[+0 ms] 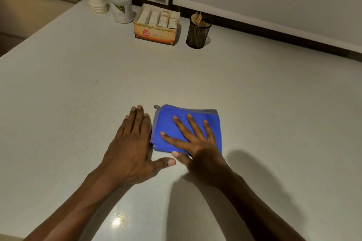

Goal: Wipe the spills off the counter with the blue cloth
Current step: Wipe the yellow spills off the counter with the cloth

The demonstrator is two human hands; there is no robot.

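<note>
Right hand (197,148) flat, spread on folded blue cloth (172,129); left hand (133,143) flat, open on worktop (78,84). No spills discernible, possibly glare; progress unclear.

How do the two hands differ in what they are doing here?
The right hand lies on the blue cloth with fingers spread; the left hand lies on the bare counter beside the cloth, fingers together and thumb out. Both are palm-down and flat.
</note>
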